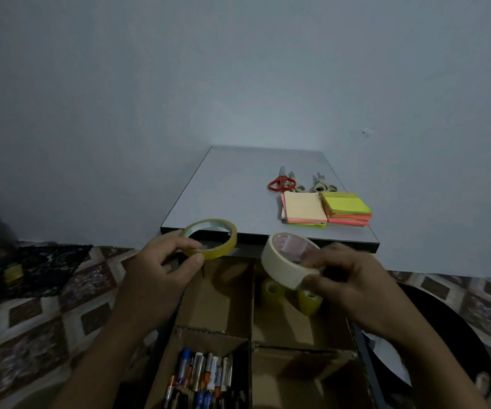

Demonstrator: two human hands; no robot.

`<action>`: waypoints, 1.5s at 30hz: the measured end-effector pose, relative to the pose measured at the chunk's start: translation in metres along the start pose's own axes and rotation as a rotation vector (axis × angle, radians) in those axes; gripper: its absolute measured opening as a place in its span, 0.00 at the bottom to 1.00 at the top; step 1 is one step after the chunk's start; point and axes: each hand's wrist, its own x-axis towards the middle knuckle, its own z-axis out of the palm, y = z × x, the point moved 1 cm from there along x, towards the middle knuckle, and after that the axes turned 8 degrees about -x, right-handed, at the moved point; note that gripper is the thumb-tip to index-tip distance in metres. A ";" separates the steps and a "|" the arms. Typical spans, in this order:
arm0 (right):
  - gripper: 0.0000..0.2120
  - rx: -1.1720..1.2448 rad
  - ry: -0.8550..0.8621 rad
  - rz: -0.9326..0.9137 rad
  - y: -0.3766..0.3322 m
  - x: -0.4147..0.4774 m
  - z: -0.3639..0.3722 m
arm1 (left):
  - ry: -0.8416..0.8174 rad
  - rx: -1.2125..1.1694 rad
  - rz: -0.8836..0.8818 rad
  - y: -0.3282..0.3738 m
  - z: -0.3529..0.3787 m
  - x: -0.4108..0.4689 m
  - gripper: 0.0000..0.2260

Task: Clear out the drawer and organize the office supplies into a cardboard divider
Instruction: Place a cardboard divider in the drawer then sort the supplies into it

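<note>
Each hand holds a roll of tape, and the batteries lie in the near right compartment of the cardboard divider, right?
Wrong side: in the head view the batteries lie in the near left compartment of the cardboard divider. The rest is right.

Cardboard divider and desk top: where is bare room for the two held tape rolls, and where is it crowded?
Free: the divider's far-left compartment, its near-right compartment, and the desk top left of the scissors and sticky notes. Crowded: batteries fill the near-left compartment; small tape rolls sit in the far-right one.
</note>
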 end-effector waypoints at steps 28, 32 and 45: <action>0.16 -0.562 -0.532 0.257 0.065 0.009 0.076 | -0.161 0.084 -0.138 -0.039 0.048 -0.061 0.07; 0.14 -0.580 -0.537 0.271 0.067 0.009 0.076 | -0.186 0.094 -0.138 -0.036 0.057 -0.062 0.07; 0.07 -0.025 0.106 0.296 0.067 -0.011 0.006 | -0.482 0.359 -0.115 -0.030 0.123 -0.042 0.10</action>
